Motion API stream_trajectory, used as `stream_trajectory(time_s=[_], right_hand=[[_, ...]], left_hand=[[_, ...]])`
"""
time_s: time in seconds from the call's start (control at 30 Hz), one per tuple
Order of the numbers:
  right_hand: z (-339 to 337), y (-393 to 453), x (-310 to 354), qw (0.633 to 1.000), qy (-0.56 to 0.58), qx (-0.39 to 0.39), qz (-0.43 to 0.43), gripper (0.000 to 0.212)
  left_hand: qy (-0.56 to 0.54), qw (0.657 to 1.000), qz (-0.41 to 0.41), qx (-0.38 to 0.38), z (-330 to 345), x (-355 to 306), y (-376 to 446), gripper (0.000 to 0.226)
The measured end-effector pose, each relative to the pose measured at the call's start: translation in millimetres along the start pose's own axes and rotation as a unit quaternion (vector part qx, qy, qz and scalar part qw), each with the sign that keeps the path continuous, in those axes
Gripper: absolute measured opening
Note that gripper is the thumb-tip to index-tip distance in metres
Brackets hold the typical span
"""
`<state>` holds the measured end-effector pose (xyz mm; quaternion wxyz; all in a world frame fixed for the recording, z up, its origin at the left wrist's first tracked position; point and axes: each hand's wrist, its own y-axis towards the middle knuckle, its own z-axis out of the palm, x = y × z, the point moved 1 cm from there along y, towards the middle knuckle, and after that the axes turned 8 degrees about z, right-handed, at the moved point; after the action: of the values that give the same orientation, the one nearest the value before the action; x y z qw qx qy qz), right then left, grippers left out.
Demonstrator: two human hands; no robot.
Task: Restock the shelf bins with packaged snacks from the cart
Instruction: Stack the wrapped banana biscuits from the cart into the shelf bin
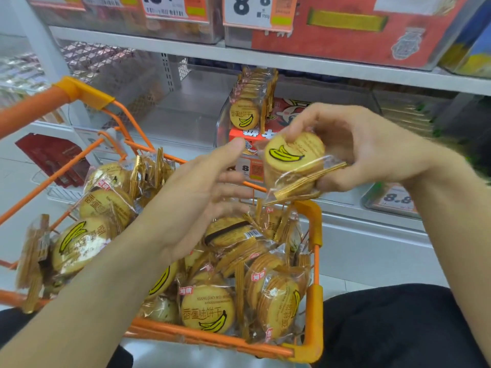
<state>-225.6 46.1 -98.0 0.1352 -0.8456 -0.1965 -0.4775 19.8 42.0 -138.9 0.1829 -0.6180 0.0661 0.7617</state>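
1. Holding one pack of banana biscuits [293, 158] in my right hand [372, 147], up above the far right corner of the orange cart [313, 224]; fingers and thumb are curling round the round stack, with the crimped gold seal end sticking out below the palm.
2. Keeping my left hand [202, 197] just beside that pack, palm turned up, fingers relaxed and fairly wide, gripping nothing; fingertips are reaching toward the pack but I cannot tell if they are touching it.
3. I'm judging the step as mid-transfer: one pack is lifted out of the cart and on its way to the shelf, not yet placed.
4. The target looks to be the clear shelf bin [221, 128] straight ahead, where a row of matching packs [245, 112] is already standing on edge, labels facing front, near the bin's left wall.
5. The cart is sitting between me and the shelf and is holding plenty more loose packs [207, 309], piled every which way, so restocking is probably early on.
6. Next move calls for turning the held pack upright, label forward, reaching over the cart's far rim and slotting it in front of the standing row.
7. An orange box [240, 136] is sitting at the bin front, so clearance there looks tight.
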Motion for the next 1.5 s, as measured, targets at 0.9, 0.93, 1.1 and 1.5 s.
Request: stream_trajectory(time_s=[0.9, 0.93, 1.1, 1.5], right_hand=[[41, 34, -22, 0.949, -0.110, -0.268, -0.124, 0.068], [39, 34, -23, 0.954, -0.092, -0.262, -0.117, 0.074], [27, 34, -35, 0.965, 0.010, -0.255, -0.066, 0.053], [-28, 96, -104, 0.860, -0.037, -0.484, 0.160, 0.041]], left_hand=[[0.318, 0.913, 0.255, -0.001, -3, 6, 27, 0.046], [0.283, 0.928, 0.243, 0.012, -2, 4, 29, 0.046], [0.222, 0.962, 0.150, 0.058, 8, 0, 44, 0.056], [0.720, 0.657, 0.209, 0.081, 32, 33, 149, 0.085]])
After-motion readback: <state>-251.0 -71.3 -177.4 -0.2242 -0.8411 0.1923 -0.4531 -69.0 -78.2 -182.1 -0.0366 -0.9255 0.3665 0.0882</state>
